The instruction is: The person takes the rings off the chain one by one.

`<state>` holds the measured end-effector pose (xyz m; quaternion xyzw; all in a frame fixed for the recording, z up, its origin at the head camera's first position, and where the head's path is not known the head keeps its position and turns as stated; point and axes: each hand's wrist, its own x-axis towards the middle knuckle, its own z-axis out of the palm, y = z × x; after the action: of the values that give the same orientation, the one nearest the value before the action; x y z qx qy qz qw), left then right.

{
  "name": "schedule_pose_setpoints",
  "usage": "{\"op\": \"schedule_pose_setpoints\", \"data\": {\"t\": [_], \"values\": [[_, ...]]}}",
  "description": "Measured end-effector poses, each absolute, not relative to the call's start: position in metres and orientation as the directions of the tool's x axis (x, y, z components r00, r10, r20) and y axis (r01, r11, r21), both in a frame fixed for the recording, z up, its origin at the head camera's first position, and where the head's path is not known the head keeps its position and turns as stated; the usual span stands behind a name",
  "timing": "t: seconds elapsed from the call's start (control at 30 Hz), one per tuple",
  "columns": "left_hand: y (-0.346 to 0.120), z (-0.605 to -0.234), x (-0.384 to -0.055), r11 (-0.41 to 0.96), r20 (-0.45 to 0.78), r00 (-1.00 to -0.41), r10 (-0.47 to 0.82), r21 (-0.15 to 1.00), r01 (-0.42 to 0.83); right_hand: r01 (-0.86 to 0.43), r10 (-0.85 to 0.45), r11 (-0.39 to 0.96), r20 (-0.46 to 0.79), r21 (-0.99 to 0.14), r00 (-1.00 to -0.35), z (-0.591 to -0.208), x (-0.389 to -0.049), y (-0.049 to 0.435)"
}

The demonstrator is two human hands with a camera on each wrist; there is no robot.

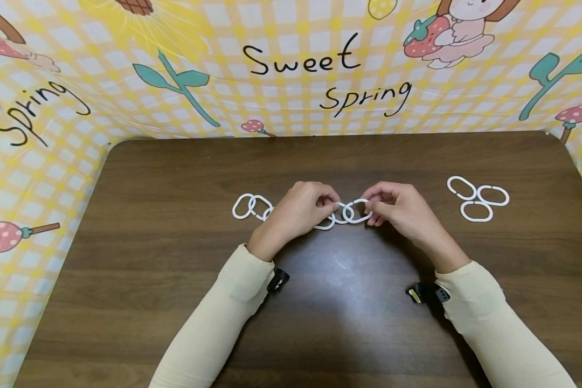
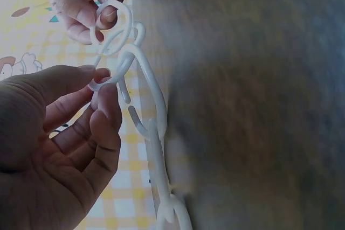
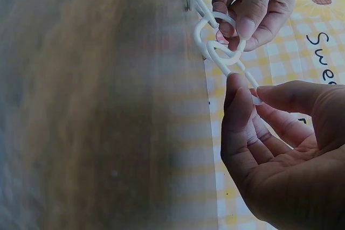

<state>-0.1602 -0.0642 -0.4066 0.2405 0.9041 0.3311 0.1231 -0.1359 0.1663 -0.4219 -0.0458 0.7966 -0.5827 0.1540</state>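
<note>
While both hands meet at the middle of the head view, the fingers are pinched, not spread: the left hand (image 1: 298,213) nips a white oval ring between thumb and fingertips (image 2: 102,98), and the right hand (image 1: 397,207) pinches the end ring (image 1: 358,210) just beside it. In the left wrist view the pinched ring shows a gap in its loop near the thumb, and the right hand's ring hangs through the neighbouring link at the upper left of that frame. In the right wrist view the same pair sits at the upper right, the right thumb and forefinger (image 3: 237,98) closed on the near edge of the ring while the other hand clamps the link beyond it.

Outward from the fingers, the chain of rings (image 1: 252,207) runs leftward across the frame, so its long axis lies left to right, roughly level with the knuckles. The joined links trail away under and past the left hand toward centre left, resting on the dark wooden table (image 1: 174,280). The working joint lies between the two hands, touching both, and neither hand is clearly nearer to it.

Well apart at the right of the frame lie three loose rings (image 1: 477,198), clustered and touching, nearer the right hand than the left. Behind the table hangs a yellow checked backdrop (image 1: 291,81) lettered "Sweet Spring".
</note>
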Motion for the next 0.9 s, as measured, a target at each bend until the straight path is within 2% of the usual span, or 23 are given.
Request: {"op": "schedule_pose_setpoints", "data": {"t": [0.9], "values": [[-0.0584,-0.4054,-0.158,0.659,-0.06,-0.853,0.518,0.664,0.354,0.134,-0.264,0.315,-0.223,-0.939,-0.938,-0.4171,-0.1344,0.1583]]}}
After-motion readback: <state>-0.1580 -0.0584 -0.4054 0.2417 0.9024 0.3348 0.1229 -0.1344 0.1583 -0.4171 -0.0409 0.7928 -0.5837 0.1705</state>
